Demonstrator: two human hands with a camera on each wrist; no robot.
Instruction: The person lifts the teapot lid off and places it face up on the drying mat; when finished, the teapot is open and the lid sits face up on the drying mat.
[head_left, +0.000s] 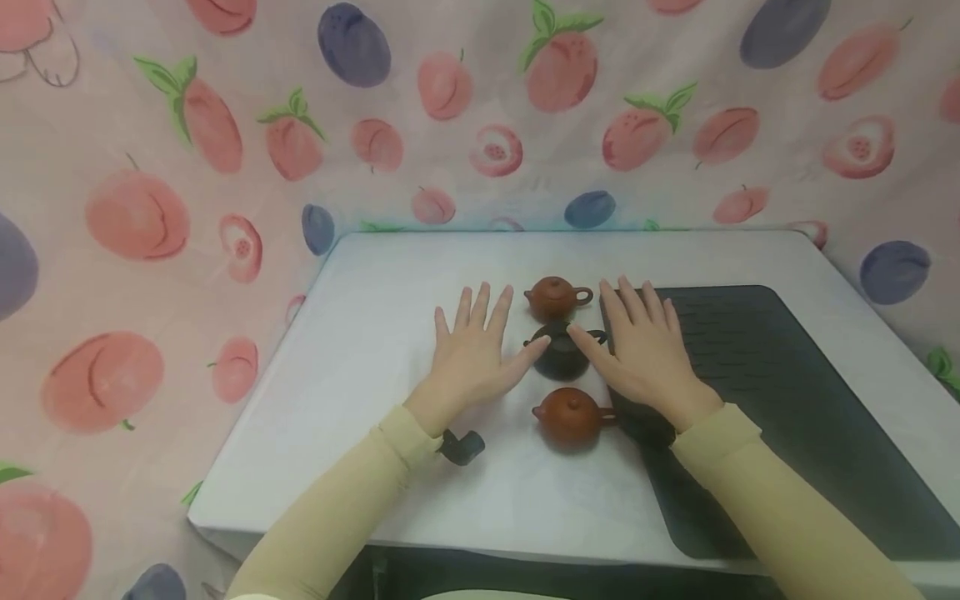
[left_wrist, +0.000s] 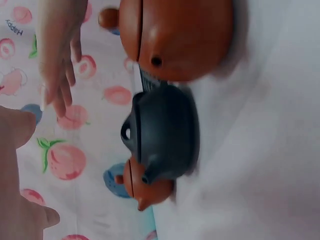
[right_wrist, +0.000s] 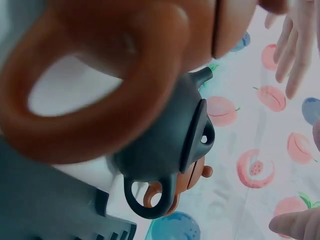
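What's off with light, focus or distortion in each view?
Head: no harsh glare, soft shadow at the front teapot, bluish fringe along the far edge of the table; left wrist: scene turned sideways, that teapot's edges soft; right wrist: its handle looms large and soft, likely from closeness.

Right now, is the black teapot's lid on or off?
On: in both wrist views, the lid sits across the top of the black teapot.

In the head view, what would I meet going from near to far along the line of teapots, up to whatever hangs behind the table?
Nearer brown teapot → black teapot → farther brown teapot → fruit-print cloth.
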